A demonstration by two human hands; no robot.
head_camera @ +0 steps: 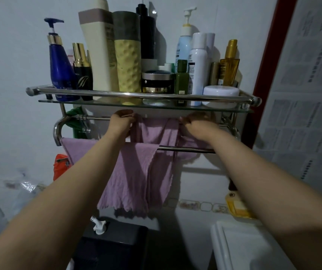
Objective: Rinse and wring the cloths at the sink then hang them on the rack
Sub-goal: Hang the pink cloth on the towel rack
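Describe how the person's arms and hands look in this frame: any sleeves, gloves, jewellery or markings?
Both forearms are bare up to the frame's lower edge; no sleeve shows. The left hand and right hand wear no gloves. No watch, bracelet or markings show on either wrist. The fingers are partly tucked against the purple crinkled cloth, so rings cannot be ruled out.

We cannot see the fingertips of the left hand [121, 121] or right hand [197, 125], tucked behind the far purple cloth [156, 131]. The sink [253, 250] is cut off at the near right edge.
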